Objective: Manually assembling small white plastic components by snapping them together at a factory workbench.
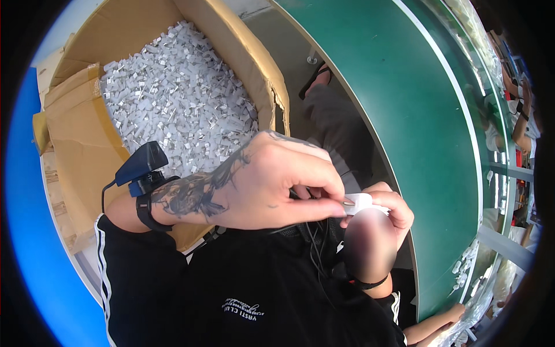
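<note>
In front of my chest both hands meet at a small white plastic piece (361, 202). My right hand (398, 215) is closed around it, with the fingers curled over its far side. From the left, my left hand (289, 179) reaches across, thumb and forefinger pinched together at the piece's left end. A thin, brownish sliver shows at those fingertips, too small to name. A blurred oval covers part of my right hand and wrist. My tattooed left forearm wears a black strap with a dark wrist device (147, 168).
A big cardboard box (75, 107) to the left holds a heap of small white and clear plastic pieces (179, 95). On the right curves a green table (425, 127) with a white line. Another person's leg and sandal (317, 81) show beyond; someone's hand (451, 315) rests at the lower right.
</note>
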The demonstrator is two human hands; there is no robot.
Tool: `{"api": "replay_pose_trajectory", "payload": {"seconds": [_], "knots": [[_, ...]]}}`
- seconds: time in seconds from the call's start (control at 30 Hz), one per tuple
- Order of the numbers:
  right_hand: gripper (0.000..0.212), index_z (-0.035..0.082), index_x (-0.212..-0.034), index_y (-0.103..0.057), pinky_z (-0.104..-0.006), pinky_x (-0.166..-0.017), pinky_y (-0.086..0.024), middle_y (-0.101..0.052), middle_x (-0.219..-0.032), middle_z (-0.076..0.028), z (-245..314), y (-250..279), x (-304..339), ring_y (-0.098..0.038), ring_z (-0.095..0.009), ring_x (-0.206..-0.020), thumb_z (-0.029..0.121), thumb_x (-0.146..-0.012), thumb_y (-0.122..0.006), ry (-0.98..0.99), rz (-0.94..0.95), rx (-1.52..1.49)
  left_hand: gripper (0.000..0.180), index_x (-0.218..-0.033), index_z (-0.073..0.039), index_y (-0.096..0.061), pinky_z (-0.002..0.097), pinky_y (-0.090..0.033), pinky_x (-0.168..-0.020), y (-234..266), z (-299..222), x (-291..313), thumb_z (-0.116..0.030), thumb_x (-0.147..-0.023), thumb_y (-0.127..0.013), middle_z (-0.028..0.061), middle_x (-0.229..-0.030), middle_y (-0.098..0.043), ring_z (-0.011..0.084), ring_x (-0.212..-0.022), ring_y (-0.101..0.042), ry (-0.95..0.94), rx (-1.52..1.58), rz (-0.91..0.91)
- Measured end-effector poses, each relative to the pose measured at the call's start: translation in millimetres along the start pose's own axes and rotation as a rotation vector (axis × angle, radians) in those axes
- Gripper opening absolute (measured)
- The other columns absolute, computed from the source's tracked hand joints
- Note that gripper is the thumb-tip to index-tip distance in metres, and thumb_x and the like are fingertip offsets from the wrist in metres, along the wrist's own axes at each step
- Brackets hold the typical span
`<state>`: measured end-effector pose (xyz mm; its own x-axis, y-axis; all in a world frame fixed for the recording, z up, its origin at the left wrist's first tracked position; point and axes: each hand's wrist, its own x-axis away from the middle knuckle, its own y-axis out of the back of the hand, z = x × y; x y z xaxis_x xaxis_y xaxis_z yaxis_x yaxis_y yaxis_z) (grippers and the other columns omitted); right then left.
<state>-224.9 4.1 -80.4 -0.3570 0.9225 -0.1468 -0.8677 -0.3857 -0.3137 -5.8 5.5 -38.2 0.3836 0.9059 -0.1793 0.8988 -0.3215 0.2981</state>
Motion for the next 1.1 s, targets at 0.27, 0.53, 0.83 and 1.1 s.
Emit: {"api": "replay_pose_trajectory", "payload": {"seconds": [0.27, 0.53, 0.83, 1.1], "knots": [[0.015, -0.006, -0.095, -0.064, -0.0251, -0.059, -0.049, -0.063, -0.084, -0.015, -3.1, 2.3, 2.5, -0.061, -0.016, -0.065, -0.001, -0.081, -0.061, 0.023, -0.001, 0.056, 0.019, -0.09, -0.001, -0.069, 0.0205, -0.051, -0.053, -6.3, -4.0, 2.4, -0.002, -0.073, -0.078, 0.0073, -0.082, -0.066, 0.0109, -0.066, -0.064, 0.009, 0.037, -0.03], [0.018, -0.004, -0.092, -0.067, -0.0265, -0.06, -0.047, -0.064, -0.082, -0.013, -11.3, 13.1, 2.7, -0.059, -0.016, -0.069, 0.008, -0.078, -0.067, 0.141, 0.006, 0.16, 0.028, -0.096, 0.0, -0.068, 0.0197, -0.052, -0.053, -9.4, -1.2, 6.4, -0.006, -0.072, -0.08, 0.0083, -0.087, -0.065, 0.0095, -0.065, -0.063, 0.073, 0.014, -0.05], [0.019, -0.004, -0.091, -0.068, -0.0249, -0.057, -0.046, -0.064, -0.079, -0.013, -12.9, 14.4, 4.2, -0.059, -0.016, -0.065, 0.008, -0.076, -0.068, 0.209, 0.002, 0.287, 0.014, -0.087, 0.0, -0.07, 0.0193, -0.048, -0.048, -9.4, -3.0, 4.0, -0.003, -0.074, -0.077, 0.0055, -0.079, -0.065, 0.0055, -0.059, -0.061, 0.174, 0.087, -0.055], [0.021, -0.004, -0.093, -0.068, -0.0245, -0.059, -0.044, -0.063, -0.081, -0.013, -16.7, 16.1, 2.8, -0.058, -0.015, -0.067, 0.008, -0.076, -0.066, 0.108, 0.011, 0.195, 0.022, -0.094, -0.005, -0.066, 0.0238, -0.048, -0.054, -23.8, 12.6, 6.0, -0.005, -0.075, -0.077, 0.0048, -0.087, -0.065, 0.0126, -0.069, -0.063, -0.227, -0.157, -0.151]]}}
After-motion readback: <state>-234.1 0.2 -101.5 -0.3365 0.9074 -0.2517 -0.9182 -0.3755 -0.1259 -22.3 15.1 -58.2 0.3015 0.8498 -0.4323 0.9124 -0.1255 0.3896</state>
